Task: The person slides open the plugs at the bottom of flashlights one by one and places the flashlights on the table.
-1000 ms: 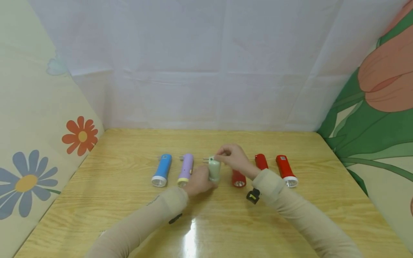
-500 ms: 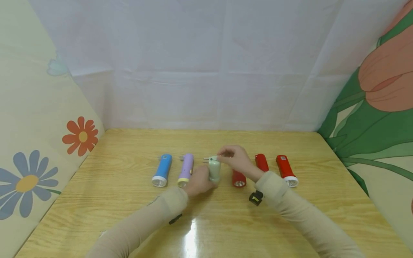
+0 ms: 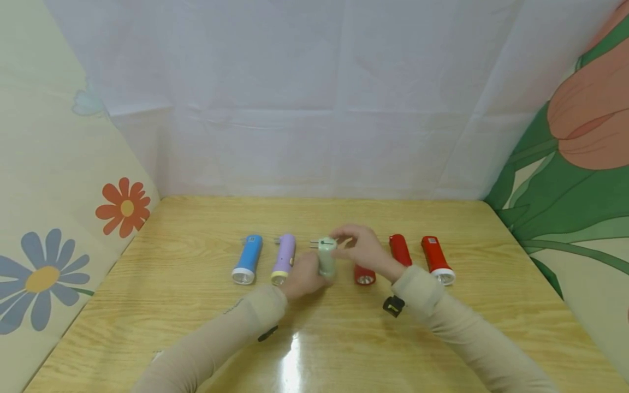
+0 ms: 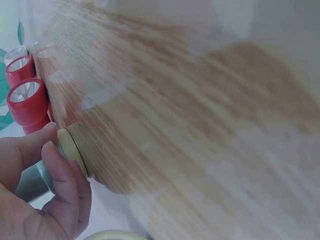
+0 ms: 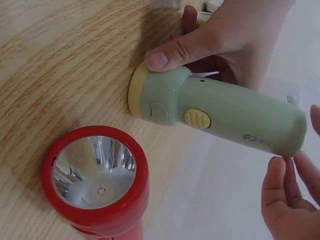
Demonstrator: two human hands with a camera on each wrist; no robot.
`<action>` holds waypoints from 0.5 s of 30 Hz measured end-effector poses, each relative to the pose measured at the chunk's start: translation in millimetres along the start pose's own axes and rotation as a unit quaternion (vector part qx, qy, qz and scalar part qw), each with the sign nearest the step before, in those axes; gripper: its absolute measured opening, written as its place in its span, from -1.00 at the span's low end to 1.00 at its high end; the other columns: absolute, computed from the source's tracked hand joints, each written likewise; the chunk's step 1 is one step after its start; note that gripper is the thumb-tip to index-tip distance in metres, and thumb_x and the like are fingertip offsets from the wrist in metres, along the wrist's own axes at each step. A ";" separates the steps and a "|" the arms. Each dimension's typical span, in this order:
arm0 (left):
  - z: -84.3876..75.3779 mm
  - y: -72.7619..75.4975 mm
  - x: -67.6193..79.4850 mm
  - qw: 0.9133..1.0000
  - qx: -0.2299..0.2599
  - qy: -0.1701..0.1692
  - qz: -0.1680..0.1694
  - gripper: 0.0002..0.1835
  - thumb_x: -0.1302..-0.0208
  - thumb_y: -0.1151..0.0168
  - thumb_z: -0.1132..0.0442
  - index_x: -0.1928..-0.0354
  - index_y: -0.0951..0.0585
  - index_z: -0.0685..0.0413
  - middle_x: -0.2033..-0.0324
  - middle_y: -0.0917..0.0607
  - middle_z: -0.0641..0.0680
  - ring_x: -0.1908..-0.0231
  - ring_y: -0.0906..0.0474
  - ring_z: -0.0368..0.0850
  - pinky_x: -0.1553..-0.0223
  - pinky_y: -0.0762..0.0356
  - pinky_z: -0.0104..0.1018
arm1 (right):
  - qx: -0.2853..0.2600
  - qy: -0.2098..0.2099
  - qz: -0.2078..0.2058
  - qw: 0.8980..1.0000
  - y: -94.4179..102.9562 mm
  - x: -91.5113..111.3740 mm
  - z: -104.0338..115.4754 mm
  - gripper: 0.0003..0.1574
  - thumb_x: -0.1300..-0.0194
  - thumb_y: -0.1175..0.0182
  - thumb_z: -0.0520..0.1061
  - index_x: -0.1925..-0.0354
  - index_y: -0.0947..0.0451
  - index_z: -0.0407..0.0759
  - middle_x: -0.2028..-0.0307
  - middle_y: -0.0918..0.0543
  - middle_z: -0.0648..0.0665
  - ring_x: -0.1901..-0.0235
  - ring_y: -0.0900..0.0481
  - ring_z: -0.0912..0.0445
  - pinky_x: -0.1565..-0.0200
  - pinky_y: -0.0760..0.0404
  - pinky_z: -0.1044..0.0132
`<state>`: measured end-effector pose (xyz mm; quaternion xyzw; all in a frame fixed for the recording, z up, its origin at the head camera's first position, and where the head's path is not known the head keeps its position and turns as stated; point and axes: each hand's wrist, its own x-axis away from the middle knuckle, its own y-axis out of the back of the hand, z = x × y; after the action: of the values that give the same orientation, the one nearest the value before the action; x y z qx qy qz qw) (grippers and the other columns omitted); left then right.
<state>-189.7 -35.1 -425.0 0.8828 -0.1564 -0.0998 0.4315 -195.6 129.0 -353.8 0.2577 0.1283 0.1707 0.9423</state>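
Fingers of your right hand (image 3: 362,248) have parted loosely round the tail of the green flashlight (image 3: 326,263), gripping nothing; your left hand (image 3: 303,275) grips it head-down on the table (image 3: 373,349), apparently steadying it.

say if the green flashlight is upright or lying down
Upright: the green flashlight stands head down, its yellow rim against the table, prongs near the top.

Blue flashlight (image 3: 249,254), purple flashlight (image 3: 285,252), three red flashlights (image 3: 434,255), wooden table (image 3: 344,338), white cloth backdrop (image 3: 295,109), floral panels (image 3: 580,136)
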 end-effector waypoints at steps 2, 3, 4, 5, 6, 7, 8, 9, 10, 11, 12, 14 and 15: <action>0.0 0.2 0.2 1.000 0.000 -0.002 -0.001 -0.65 0.16 -0.43 0.25 0.30 -0.52 0.18 0.45 -0.55 0.02 0.44 -0.48 -0.14 0.33 -0.50 -0.30 | 0.004 0.004 -0.001 1.000 -1.1 0.4 0.0 -0.57 0.02 -0.35 -0.26 0.12 -0.55 -0.32 0.20 -0.59 -0.17 0.18 -0.51 -0.14 0.20 -0.54 0.24; -0.1 0.3 0.2 1.000 0.000 -0.003 -0.002 -0.66 0.16 -0.42 0.25 0.30 -0.53 0.18 0.45 -0.56 0.02 0.44 -0.48 -0.14 0.33 -0.50 -0.31 | 0.006 0.007 -0.002 1.000 -1.6 0.5 -0.3 -0.56 0.02 -0.35 -0.25 0.11 -0.55 -0.33 0.20 -0.59 -0.17 0.18 -0.51 -0.15 0.21 -0.55 0.24; -0.1 0.3 0.2 1.000 0.000 -0.004 -0.003 -0.66 0.15 -0.42 0.26 0.30 -0.53 0.18 0.46 -0.56 0.02 0.44 -0.49 -0.14 0.33 -0.50 -0.31 | 0.006 0.008 -0.004 1.000 -2.2 0.5 -0.3 -0.56 0.03 -0.36 -0.25 0.11 -0.54 -0.33 0.20 -0.59 -0.18 0.19 -0.51 -0.13 0.21 -0.55 0.24; -0.1 0.5 0.3 1.000 -0.001 -0.006 -0.003 -0.67 0.15 -0.41 0.26 0.30 -0.53 0.18 0.46 -0.56 0.02 0.45 -0.49 -0.14 0.34 -0.50 -0.31 | 0.007 0.011 -0.005 1.000 -2.7 0.4 -0.2 -0.55 0.03 -0.36 -0.26 0.11 -0.54 -0.35 0.21 -0.58 -0.18 0.19 -0.52 -0.13 0.22 -0.55 0.24; -0.1 0.6 0.4 1.000 -0.002 -0.007 -0.004 -0.67 0.15 -0.41 0.26 0.30 -0.53 0.18 0.46 -0.56 0.02 0.45 -0.49 -0.15 0.34 -0.50 -0.32 | 0.007 0.013 -0.007 1.000 -3.4 0.2 -0.5 -0.55 0.03 -0.36 -0.26 0.11 -0.54 -0.35 0.21 -0.58 -0.18 0.20 -0.52 -0.12 0.22 -0.56 0.25; -0.1 0.7 0.4 1.000 -0.002 -0.008 -0.005 -0.68 0.14 -0.41 0.26 0.31 -0.53 0.17 0.47 -0.56 0.01 0.46 -0.48 -0.15 0.35 -0.50 -0.32 | 0.009 0.015 -0.008 1.000 -4.1 -0.1 -0.9 -0.55 0.04 -0.37 -0.26 0.12 -0.54 -0.35 0.22 -0.58 -0.18 0.21 -0.52 -0.11 0.23 -0.56 0.26; -0.1 0.8 0.5 1.000 -0.002 -0.010 -0.006 -0.69 0.14 -0.40 0.26 0.32 -0.52 0.18 0.48 -0.55 0.01 0.47 -0.48 -0.15 0.37 -0.50 -0.32 | 0.011 0.017 -0.009 1.000 -4.6 -0.2 -1.5 -0.55 0.04 -0.37 -0.26 0.12 -0.55 -0.36 0.22 -0.58 -0.18 0.21 -0.52 -0.11 0.23 -0.56 0.27; 0.2 0.7 0.6 1.000 -0.001 -0.014 -0.007 -0.70 0.13 -0.39 0.26 0.33 -0.52 0.17 0.50 -0.55 0.01 0.48 -0.48 -0.15 0.38 -0.50 -0.33 | 0.013 0.018 -0.010 1.000 -5.1 -0.4 -1.8 -0.55 0.04 -0.37 -0.26 0.12 -0.55 -0.36 0.23 -0.58 -0.18 0.21 -0.52 -0.11 0.24 -0.56 0.28; 0.3 0.8 0.7 1.000 -0.002 -0.015 -0.009 -0.71 0.13 -0.39 0.26 0.34 -0.52 0.17 0.51 -0.54 0.00 0.49 -0.47 -0.16 0.40 -0.49 -0.33 | 0.016 0.021 -0.011 1.000 -5.4 -0.8 -2.7 -0.55 0.04 -0.37 -0.26 0.13 -0.55 -0.36 0.23 -0.58 -0.19 0.21 -0.53 -0.11 0.24 -0.56 0.28; 0.4 0.8 0.7 1.000 -0.002 -0.017 -0.010 -0.72 0.13 -0.39 0.26 0.36 -0.52 0.17 0.52 -0.54 0.00 0.50 -0.46 -0.16 0.41 -0.49 -0.33 | 0.019 0.023 -0.012 0.999 -5.8 -1.2 -3.6 -0.56 0.04 -0.37 -0.26 0.13 -0.55 -0.37 0.23 -0.58 -0.19 0.22 -0.53 -0.11 0.24 -0.56 0.28; 0.4 0.9 0.9 1.000 -0.001 -0.019 -0.010 -0.72 0.13 -0.38 0.26 0.36 -0.52 0.17 0.53 -0.53 0.00 0.51 -0.46 -0.16 0.42 -0.49 -0.34 | 0.022 0.025 -0.013 0.999 -6.0 -1.2 -3.8 -0.56 0.03 -0.37 -0.25 0.13 -0.55 -0.36 0.23 -0.59 -0.18 0.22 -0.53 -0.10 0.24 -0.56 0.29; 0.7 0.9 1.1 1.000 -0.001 -0.023 -0.012 -0.73 0.13 -0.38 0.27 0.37 -0.51 0.18 0.53 -0.53 0.00 0.51 -0.46 -0.16 0.43 -0.48 -0.34 | 0.031 0.028 -0.014 0.999 -6.4 -1.2 -4.3 -0.57 0.02 -0.36 -0.24 0.13 -0.55 -0.35 0.23 -0.59 -0.17 0.23 -0.53 -0.06 0.24 -0.56 0.29; 0.6 0.9 1.2 1.000 -0.001 -0.023 -0.012 -0.72 0.13 -0.38 0.27 0.36 -0.51 0.18 0.52 -0.54 0.01 0.50 -0.47 -0.16 0.42 -0.49 -0.34 | 0.034 0.030 -0.015 0.999 -6.6 -1.3 -4.3 -0.57 0.02 -0.35 -0.24 0.13 -0.55 -0.35 0.24 -0.60 -0.17 0.23 -0.53 -0.04 0.24 -0.56 0.28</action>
<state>-189.0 -36.4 -424.7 0.8816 -0.1553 -0.1251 0.4277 -196.5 125.0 -360.7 0.2823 0.1657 0.1601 0.9312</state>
